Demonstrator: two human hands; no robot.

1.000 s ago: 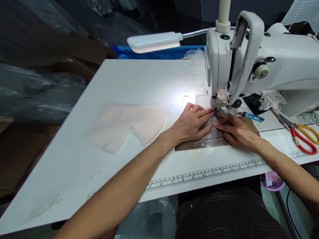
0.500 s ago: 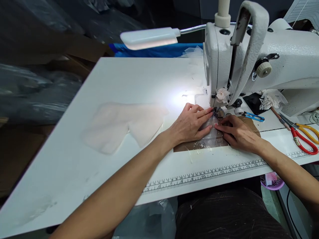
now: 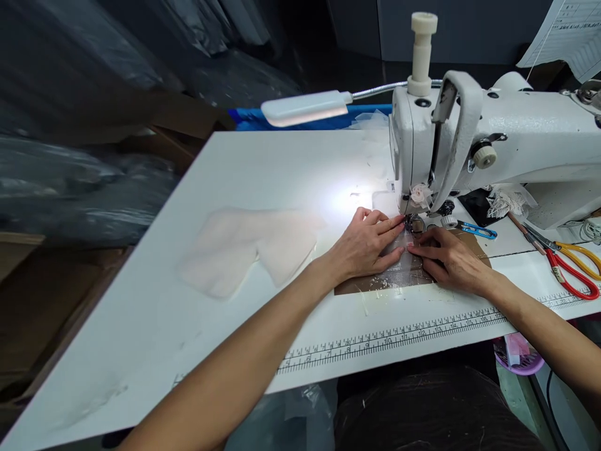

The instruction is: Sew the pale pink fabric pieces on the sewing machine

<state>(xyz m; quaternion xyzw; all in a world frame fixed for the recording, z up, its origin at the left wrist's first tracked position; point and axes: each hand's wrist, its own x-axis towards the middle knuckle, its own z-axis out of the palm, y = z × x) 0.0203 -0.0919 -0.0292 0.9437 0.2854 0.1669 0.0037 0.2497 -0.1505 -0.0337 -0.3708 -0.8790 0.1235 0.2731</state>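
l. hand (image 3: 369,247) flat, fingers slightly spread, on sheer fabric (image 3: 404,270) at presser foot (image 3: 414,223); r. hand (image 3: 448,258) narrow, fingertips on same fabric, pinch vs. press: can't tell. step: prob. guiding fabric; next move likely calls for even, light pressure. white table (image 3: 141,351): pale cloth (image 3: 235,247) l. of hands, scissors (image 3: 570,263) r.; far l., dim: plastic-wrapped bundles (image 3: 70,188).

head | from above table edge (image 3: 328,371) | facing forward, down | near hands (image 3: 369,247)
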